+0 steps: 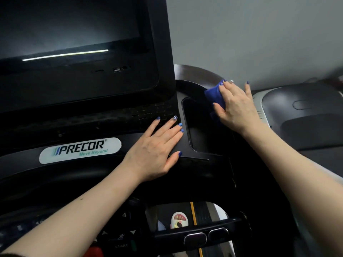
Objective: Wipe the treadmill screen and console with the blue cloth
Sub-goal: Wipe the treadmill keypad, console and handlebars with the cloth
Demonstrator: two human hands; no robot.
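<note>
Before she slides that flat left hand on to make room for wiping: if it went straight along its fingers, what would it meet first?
Probably the raised lower edge of the screen housing: the left hand lies flat on the console, fingertips nearly there. The side pocket lies just right of that line; depth is unclear.

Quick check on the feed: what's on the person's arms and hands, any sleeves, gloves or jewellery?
No gloves, and both forearms are bare with no sleeves in view. The left hand and right hand both have blue-painted nails, one left nail with a paler glittery design. A small ring shows on a right finger.
</note>
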